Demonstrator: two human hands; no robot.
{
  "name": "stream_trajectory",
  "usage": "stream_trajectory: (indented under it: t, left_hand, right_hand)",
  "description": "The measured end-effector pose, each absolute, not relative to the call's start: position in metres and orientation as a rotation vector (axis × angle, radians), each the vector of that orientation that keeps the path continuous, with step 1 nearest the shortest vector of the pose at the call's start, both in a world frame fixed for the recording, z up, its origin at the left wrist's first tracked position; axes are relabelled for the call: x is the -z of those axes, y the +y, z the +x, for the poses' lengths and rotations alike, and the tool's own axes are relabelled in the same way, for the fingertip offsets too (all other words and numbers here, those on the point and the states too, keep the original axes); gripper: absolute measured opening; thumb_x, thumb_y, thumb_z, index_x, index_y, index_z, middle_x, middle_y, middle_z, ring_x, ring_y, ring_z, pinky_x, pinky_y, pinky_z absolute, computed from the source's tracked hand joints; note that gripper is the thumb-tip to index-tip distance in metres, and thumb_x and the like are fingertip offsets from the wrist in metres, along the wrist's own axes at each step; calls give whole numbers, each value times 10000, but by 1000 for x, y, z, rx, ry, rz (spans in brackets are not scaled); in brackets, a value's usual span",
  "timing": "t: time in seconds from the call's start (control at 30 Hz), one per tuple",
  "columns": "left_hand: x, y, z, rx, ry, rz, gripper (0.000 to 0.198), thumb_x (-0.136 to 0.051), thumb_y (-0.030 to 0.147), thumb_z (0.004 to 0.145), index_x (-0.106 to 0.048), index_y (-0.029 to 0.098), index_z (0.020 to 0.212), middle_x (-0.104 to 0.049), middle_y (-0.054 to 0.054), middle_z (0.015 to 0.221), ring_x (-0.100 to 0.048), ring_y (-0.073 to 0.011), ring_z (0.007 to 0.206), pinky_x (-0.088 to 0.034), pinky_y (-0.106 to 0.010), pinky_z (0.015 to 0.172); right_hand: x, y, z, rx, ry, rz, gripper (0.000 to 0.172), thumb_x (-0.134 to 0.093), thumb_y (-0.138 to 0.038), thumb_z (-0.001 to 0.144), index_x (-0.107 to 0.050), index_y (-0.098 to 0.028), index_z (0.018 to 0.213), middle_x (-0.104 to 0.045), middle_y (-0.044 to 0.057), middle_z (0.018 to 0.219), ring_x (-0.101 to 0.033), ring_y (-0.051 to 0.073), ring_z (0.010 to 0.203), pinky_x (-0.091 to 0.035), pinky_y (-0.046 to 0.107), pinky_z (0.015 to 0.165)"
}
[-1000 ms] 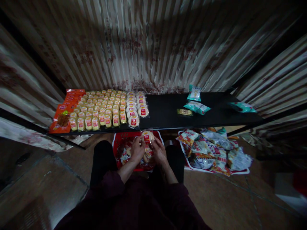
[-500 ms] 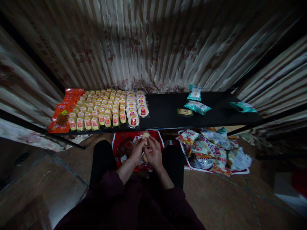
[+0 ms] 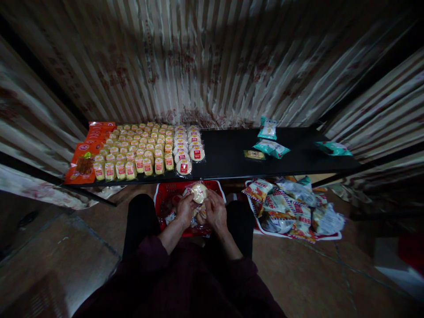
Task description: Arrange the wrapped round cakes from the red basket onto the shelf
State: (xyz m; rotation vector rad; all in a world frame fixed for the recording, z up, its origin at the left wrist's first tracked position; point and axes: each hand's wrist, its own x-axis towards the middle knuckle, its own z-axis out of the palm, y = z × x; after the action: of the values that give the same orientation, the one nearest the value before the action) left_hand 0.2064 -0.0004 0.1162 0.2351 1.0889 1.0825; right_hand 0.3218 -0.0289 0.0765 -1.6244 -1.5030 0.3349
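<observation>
Both my hands are over a red basket between my knees. My left hand and my right hand are closed together around a round wrapped pastry, held up above the basket. More wrapped pastries lie in the basket below my fingers. On the black shelf in front, rows of small yellow cakes and two columns of round wrapped pastries are laid out.
Orange snack packs lie at the shelf's left end. Teal packets and another lie on its right half. A white tray heaped with mixed snack bags sits on the floor to the right. Striped curtains hang behind.
My hands dipped into the basket, then came back up together with a round pastry turned pale side up.
</observation>
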Motion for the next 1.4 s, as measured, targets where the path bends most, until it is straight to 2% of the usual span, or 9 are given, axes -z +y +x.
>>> stream_trajectory:
  t: [0.13, 0.4, 0.6, 0.73, 0.9, 1.03, 1.13, 1.27, 1.4]
  left_hand:
    - [-115, 1, 207, -1068, 1061, 228, 164, -656, 195, 667, -629, 134, 816, -688, -36, 723, -616, -125, 622, -472, -243, 655]
    - [-112, 1, 206, -1080, 1040, 277, 254, -707, 266, 584, -606, 149, 786, -659, -8, 721, -590, -114, 628, -440, -231, 639]
    - [-108, 0, 206, -1105, 1024, 411, 272, -686, 285, 590, -635, 170, 830, -644, 16, 737, -574, -113, 677, -428, -225, 663]
    - [-111, -4, 207, -1097, 981, 464, 279, -671, 319, 628, -650, 180, 869, -668, -4, 820, -601, -133, 751, -446, -244, 718]
    - [-115, -5, 207, -1015, 969, 532, 337, -677, 360, 646, -666, 183, 932, -675, -79, 1052, -614, -214, 964, -461, -316, 825]
    - [-113, -4, 206, -973, 1111, 708, 246, -669, 261, 667, -692, 187, 901, -675, -84, 1084, -591, -221, 1043, -431, -339, 919]
    - [-110, -4, 206, -959, 1147, 809, 260, -650, 182, 679, -694, 200, 935, -694, -61, 1029, -615, -190, 977, -438, -317, 912]
    - [-106, -6, 209, -900, 1171, 858, 346, -597, 155, 720, -660, 216, 1054, -701, -25, 892, -632, -138, 791, -483, -262, 767]
    - [-104, -6, 211, -959, 1183, 811, 329, -601, 136, 711, -664, 209, 1025, -690, -29, 900, -621, -120, 755, -480, -227, 707]
  right_hand:
    - [-80, -29, 321, -253, -1560, -1664, 384, -421, -325, 889, -608, -133, 1164, -597, 143, 1230, -507, 258, 1166, -417, 468, 1001]
    - [-86, -34, 314, -164, -1743, -1620, 433, -449, -334, 895, -529, -166, 1286, -511, 127, 1359, -396, 273, 1301, -374, 498, 1047]
    - [-85, -38, 312, -285, -1773, -1583, 541, -460, -407, 891, -425, -171, 1377, -446, 146, 1414, -399, 280, 1315, -356, 512, 1068]
    - [-84, -38, 313, -401, -1715, -1558, 582, -487, -461, 868, -439, -167, 1368, -463, 154, 1398, -394, 299, 1318, -348, 519, 1069]
    - [-91, -35, 316, -574, -1497, -1491, 468, -407, -428, 909, -524, -192, 1296, -566, 125, 1296, -491, 264, 1234, -367, 476, 1055]
    - [-96, -33, 317, -797, -1158, -1480, 464, -434, -478, 892, -570, -208, 1244, -605, 95, 1258, -543, 247, 1168, -402, 434, 1021]
    - [-93, -32, 317, -917, -885, -1474, 509, -487, -541, 843, -604, -191, 1194, -657, 88, 1167, -597, 247, 1072, -460, 400, 948]
    - [-90, -31, 316, -1069, -649, -1388, 603, -536, -583, 792, -561, -182, 1241, -704, 85, 1028, -662, 232, 875, -531, 349, 770]
    - [-89, -29, 316, -1039, -586, -1391, 630, -552, -582, 777, -537, -186, 1267, -702, 93, 1039, -668, 227, 847, -540, 330, 715]
